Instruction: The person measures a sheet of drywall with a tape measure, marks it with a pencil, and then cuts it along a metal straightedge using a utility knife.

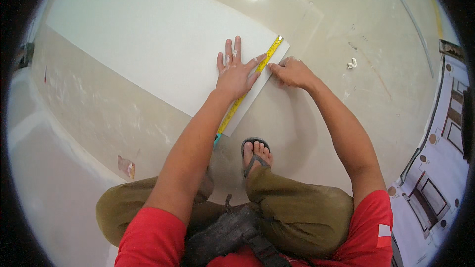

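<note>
Red sleeve (151,237) nearest, at seven o'clock. Left hand (235,78) spread flat on white board (148,39); yellow tape measure (232,113) passes beneath its thumb and forefinger, from its two o'clock to seven o'clock. Right hand (293,73), fingers curled, at board's edge; contents cannot be determined.

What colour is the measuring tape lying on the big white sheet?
The measuring tape is yellow with dark markings, seen best in the head view.

The board (148,34) is plain white; the tape blade (230,115) is yellow with dark graduations, a teal piece (217,140) at its near end. White smudges fleck the left hand (234,80). The floor (341,99) is beige with whitish smears. The trousers (302,210) are olive, the shirt (151,237) red, the sandal (250,166) dark grey.
</note>
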The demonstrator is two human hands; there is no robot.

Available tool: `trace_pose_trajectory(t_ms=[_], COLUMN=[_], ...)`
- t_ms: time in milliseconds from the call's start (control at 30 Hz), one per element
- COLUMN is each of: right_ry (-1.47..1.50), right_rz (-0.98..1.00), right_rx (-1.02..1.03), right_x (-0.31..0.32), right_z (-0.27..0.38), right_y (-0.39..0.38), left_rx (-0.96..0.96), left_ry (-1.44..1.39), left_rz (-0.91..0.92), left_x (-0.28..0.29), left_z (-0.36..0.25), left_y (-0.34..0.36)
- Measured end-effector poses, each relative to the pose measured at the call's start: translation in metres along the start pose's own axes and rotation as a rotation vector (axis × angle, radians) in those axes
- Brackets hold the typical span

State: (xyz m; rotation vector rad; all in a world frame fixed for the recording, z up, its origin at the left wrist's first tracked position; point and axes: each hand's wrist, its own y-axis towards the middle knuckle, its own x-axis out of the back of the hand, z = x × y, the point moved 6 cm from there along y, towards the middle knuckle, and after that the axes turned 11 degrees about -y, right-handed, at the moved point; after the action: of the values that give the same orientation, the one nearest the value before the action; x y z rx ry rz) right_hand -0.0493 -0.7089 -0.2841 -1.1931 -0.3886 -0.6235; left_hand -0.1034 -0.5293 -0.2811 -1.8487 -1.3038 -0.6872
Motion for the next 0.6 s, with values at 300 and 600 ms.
trace_pose_trajectory(t_ms=[300, 600], right_ry=[-0.083, -0.071], right_rz=[-0.039, -0.048], right_rx=[0.021, -0.002], right_x=[0.0, -0.004], right_z=[0.01, 0.004], right_y=[0.004, 0.011], left_rx=[-0.008, 0.01], left_ry=[0.018, 0.01], left_rz=[-0.03, -0.046], left_x=[0.002, 0.004], left_z=[0.006, 0.006], left_y=[0.003, 0.0])
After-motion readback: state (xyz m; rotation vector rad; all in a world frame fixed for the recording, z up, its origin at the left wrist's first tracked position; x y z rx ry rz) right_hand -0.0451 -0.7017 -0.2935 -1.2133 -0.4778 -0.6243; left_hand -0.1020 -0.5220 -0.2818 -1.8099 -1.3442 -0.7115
